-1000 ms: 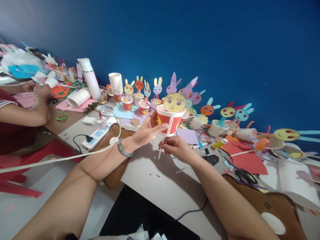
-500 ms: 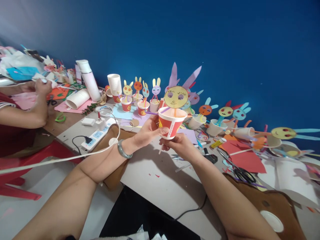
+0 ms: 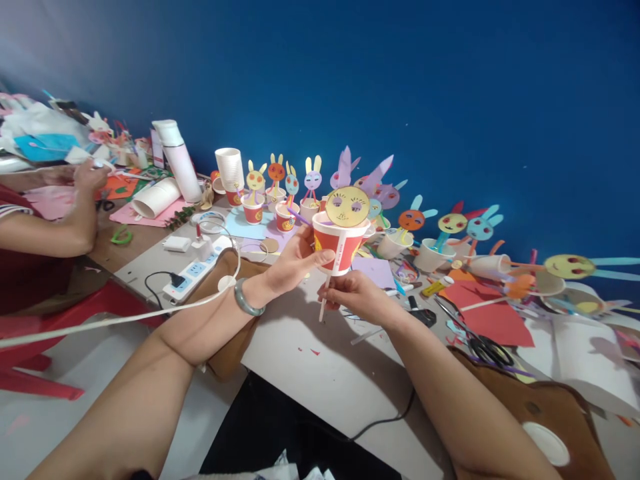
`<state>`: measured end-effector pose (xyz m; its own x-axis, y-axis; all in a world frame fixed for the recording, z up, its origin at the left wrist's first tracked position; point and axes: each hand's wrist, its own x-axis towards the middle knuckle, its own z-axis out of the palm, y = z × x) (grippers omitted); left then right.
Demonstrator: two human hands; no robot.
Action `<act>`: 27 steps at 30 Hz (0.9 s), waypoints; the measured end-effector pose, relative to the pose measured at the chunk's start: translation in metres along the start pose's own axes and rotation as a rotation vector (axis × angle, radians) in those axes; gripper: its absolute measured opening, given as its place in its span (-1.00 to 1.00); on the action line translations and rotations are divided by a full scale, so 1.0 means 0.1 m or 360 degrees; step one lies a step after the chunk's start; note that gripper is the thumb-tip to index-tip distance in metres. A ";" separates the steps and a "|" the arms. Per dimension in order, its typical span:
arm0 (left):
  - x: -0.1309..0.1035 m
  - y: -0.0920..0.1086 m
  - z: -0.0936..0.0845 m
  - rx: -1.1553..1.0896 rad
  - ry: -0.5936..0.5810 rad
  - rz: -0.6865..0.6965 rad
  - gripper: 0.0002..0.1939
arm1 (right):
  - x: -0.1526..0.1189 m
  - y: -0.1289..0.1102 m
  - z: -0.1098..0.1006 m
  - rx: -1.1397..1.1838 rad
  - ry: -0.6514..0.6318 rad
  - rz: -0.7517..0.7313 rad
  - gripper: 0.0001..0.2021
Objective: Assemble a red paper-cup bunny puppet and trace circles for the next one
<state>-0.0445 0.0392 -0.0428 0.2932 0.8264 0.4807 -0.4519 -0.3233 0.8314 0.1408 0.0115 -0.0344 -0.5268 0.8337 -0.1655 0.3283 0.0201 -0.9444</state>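
Leftmost, a co-worker's hand is busy over the table beside a tilted-looking white flask and a paper roll. Next comes a white power strip on the near side of the tabletop. Further right, the person's left hand, below a row of small rabbit figures in cups, is closed around a red paper cup, thumb across the near wall and fingers at its left side. The cup is held upright above the table, with a yellow paper face at its mouth and purple ears rising behind. Just under it, the right hand pinches a thin white stick that slants down from the cup's base; how the two join cannot be made out.

All of this should be light. The cup wall would likely dent under a hard squeeze, so a loose hold around its side suits it; the stick looks stiff enough to pinch low, while the face and ears seem easily creased and better left ungripped. Rightmost lie black-handled scissors beside red paper.
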 end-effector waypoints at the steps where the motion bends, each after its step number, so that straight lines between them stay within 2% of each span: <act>1: 0.00 0.00 0.00 0.0013 -0.0004 -0.0022 -0.22 | 0.00 0.00 -0.01 -0.0006 0.0039 -0.0023 -0.74; 4: 0.00 0.01 0.00 0.0029 -0.0037 -0.0023 -0.23 | 0.00 0.02 -0.01 -0.0012 0.0148 -0.0062 -0.76; 7: 0.02 0.02 0.01 -0.0003 -0.0042 0.0040 -0.26 | 0.01 0.05 -0.01 -0.0021 -0.0010 -0.0008 -0.78; 9: 0.02 0.02 0.02 -0.0025 -0.0072 0.0040 -0.30 | 0.02 0.07 -0.01 -0.0039 -0.0047 -0.0015 -0.79; 13: 0.01 0.02 0.03 -0.0013 -0.0113 0.0000 -0.35 | 0.01 0.05 -0.01 -0.0025 0.0124 -0.0068 -0.79; 18: 0.01 0.04 0.02 0.0015 -0.0029 0.0022 -0.26 | 0.01 0.06 0.02 -0.0011 -0.0080 0.0008 -0.79; 22: 0.01 0.04 0.04 -0.0007 -0.0101 -0.0004 -0.26 | 0.01 0.08 0.03 -0.0042 -0.0071 -0.0028 -0.82; 27: 0.00 0.02 0.01 0.0029 -0.0082 -0.0028 -0.21 | -0.03 0.00 -0.06 -0.0199 -0.0101 -0.0042 -0.78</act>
<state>-0.0444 0.0383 -0.0412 0.3442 0.8075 0.4790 -0.4310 -0.3173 0.8447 0.1467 0.0121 -0.0320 -0.5840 0.7953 -0.1624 0.4068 0.1137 -0.9064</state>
